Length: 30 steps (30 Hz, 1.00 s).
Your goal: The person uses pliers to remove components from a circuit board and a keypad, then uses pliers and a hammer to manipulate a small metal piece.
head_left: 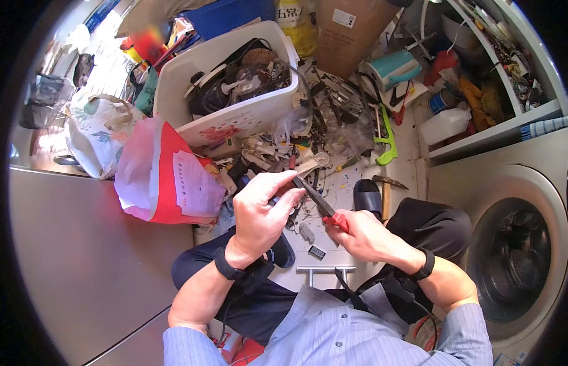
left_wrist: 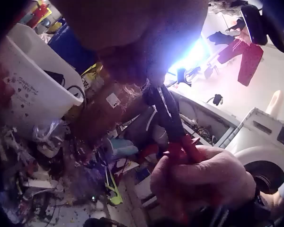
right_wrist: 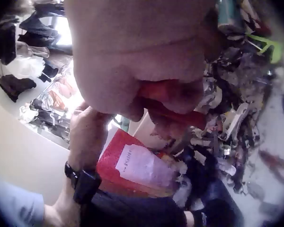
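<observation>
My right hand [head_left: 372, 236] grips a pair of pliers [head_left: 318, 199] by the red handles, the long dark nose pointing up and left. In the left wrist view a narrow slit shows between the dark jaws of the pliers. At the nose tip, my left hand [head_left: 262, 204] has thumb and fingers bent together, pinching a small dark piece mostly hidden by the fingers; I cannot tell what it is. Below the hands, a small dark block [head_left: 317, 252] and a grey piece [head_left: 306, 232] lie on the floor.
A white bin [head_left: 235, 119] of tools and parts stands ahead, beside a red bag [head_left: 168, 177]. Scrap parts [head_left: 339, 116] cover the floor. A hammer [head_left: 386, 198], a green-handled saw [head_left: 387, 143] and a slipper [head_left: 367, 196] lie to the right, near a washing machine [head_left: 473, 177].
</observation>
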Tool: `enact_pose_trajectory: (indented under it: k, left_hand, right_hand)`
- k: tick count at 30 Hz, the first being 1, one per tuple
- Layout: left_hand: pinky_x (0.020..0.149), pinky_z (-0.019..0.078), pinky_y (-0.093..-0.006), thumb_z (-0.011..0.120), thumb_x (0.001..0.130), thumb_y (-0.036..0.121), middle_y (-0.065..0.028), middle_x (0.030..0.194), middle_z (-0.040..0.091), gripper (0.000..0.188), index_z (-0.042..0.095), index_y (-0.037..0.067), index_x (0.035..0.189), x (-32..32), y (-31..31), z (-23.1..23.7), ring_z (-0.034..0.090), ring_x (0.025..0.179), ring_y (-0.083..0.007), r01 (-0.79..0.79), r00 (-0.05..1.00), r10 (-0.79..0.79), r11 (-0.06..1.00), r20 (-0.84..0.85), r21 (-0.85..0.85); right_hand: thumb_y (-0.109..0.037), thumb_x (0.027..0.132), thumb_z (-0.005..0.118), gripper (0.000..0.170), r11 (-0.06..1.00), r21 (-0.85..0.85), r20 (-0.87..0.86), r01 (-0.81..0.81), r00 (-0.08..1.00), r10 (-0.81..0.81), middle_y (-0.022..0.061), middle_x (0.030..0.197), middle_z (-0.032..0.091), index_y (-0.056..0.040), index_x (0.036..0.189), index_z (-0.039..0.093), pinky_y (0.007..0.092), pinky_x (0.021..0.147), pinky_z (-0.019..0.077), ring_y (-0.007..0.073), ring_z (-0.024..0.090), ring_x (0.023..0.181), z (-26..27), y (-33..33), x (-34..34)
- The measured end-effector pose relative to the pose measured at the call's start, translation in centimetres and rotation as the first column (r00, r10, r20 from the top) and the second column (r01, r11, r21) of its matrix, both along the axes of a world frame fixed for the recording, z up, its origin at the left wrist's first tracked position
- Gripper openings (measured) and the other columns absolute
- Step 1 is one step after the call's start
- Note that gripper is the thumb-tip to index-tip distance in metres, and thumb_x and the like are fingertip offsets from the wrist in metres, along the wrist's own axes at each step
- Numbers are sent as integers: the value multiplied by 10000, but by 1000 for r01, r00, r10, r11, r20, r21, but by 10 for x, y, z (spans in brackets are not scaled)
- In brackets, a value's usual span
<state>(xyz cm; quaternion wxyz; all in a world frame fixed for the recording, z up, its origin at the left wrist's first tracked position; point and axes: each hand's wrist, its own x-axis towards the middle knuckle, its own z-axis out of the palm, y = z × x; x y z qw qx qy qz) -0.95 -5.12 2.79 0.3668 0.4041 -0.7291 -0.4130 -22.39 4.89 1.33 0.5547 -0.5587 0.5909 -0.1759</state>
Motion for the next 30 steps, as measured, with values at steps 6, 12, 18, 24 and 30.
enact_pose_trajectory:
  k: [6,12,18,24,30]
  left_hand:
    - [857,580,-287,699,971,28,-126,1165,744,310,681,-25,1276,5,12,-18,710,1002,-152,114,933,122,791,-338,601]
    - [863,616,-353,657,1012,94,-182,1270,698,327,631,7,1325,2,11,-29,697,1132,-251,394,774,239,541,-586,743]
    - [839,628,-344,681,991,78,-184,1251,702,327,640,-5,1305,-1,9,-36,703,1102,-243,386,783,238,539,-575,749]
    - [785,637,-336,694,966,24,-173,1230,707,315,655,-36,1273,-5,16,-43,707,1065,-226,296,836,218,594,-503,748]
    - [789,631,-331,734,939,34,-167,1176,729,356,655,-50,1276,-3,17,-41,727,990,-214,279,862,163,638,-481,717]
  right_hand:
    - [-144,933,613,185,995,-88,-156,-37,987,23,260,866,684,-10,1061,619,535,752,522,480,671,863,8,4,-4]
    - [-112,919,620,175,991,-132,-146,-22,989,2,257,862,676,-3,1055,605,531,755,525,465,669,862,9,6,-11]
    - [-7,790,668,337,894,-439,-457,-91,879,-135,197,930,643,27,1118,601,484,753,534,406,647,882,-12,13,-18]
    - [-11,767,671,289,848,-515,-560,-121,797,-227,149,865,597,9,1046,597,452,711,530,353,621,833,-15,11,-17]
    - [-88,781,672,120,779,-588,-625,-216,733,-269,101,781,580,-51,857,587,390,640,522,283,625,748,-16,9,-20]
